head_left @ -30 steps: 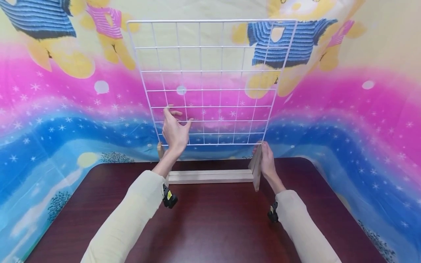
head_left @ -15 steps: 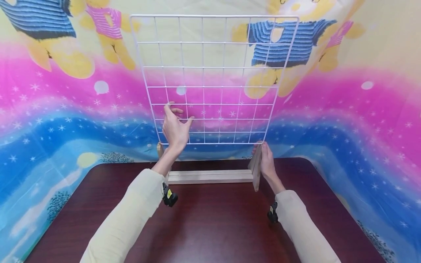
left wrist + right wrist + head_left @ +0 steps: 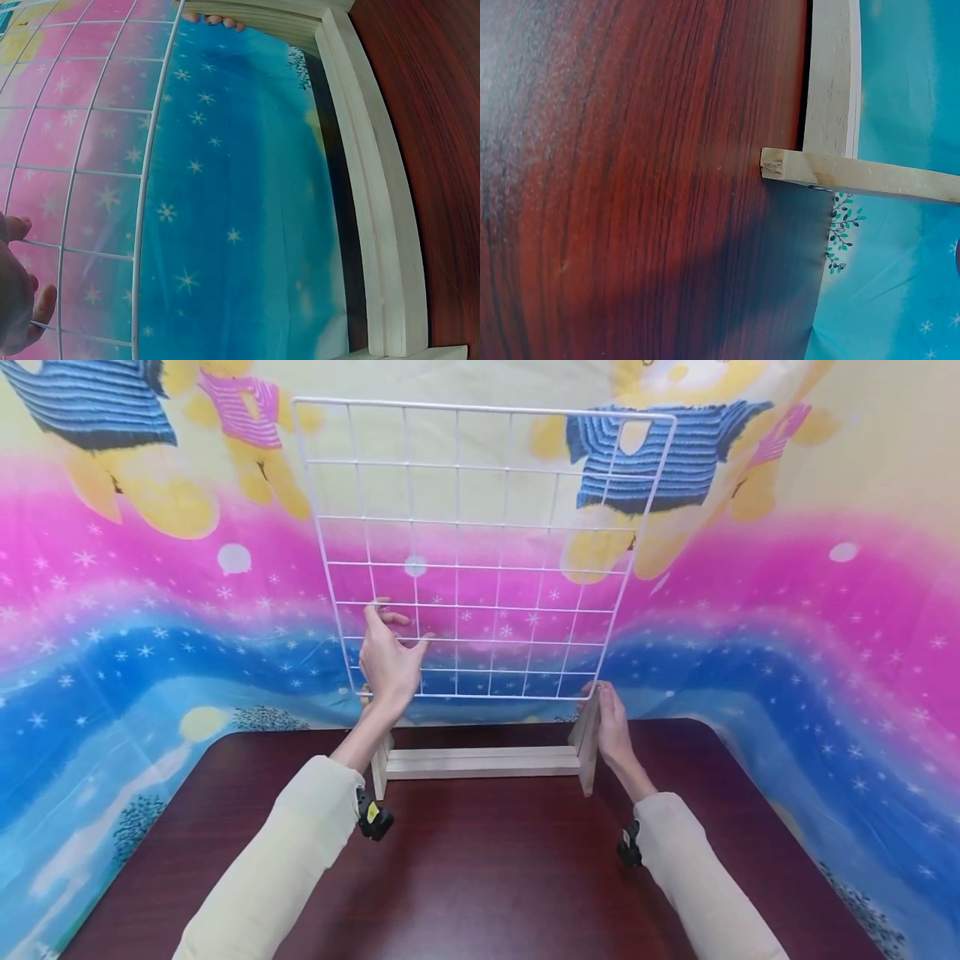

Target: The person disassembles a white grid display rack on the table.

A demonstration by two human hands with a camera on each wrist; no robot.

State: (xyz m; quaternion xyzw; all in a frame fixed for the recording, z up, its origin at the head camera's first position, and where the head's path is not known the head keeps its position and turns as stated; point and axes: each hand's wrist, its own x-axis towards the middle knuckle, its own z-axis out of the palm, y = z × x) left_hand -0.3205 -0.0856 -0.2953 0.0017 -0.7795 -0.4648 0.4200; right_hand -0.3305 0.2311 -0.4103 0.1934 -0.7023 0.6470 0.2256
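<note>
White wire grid (image 3: 457,566) and pale wooden stand (image 3: 482,762) are the two parts in hand; we judge the current step to be fitting the grid to the top of the stand. With the left hand (image 3: 390,667) we support the grid at its lower left area, fingers curled at the wires in a narrow grip. With the right hand (image 3: 612,731) we grip the right upright (image 3: 589,747); the left wrist view shows its fingertips (image 3: 214,20) past the wood's edge. The grid stands roughly upright, extending above and to the right of the left hand. Its lower right corner is just beside the right hand; we cannot tell whether it is seated. Below the left hand, the crossbar (image 3: 379,187) lies well apart from the bottom wire. The next move, in our judgement, calls for aligning both lower corners with the uprights, then lowering evenly while bracing the stand.
</note>
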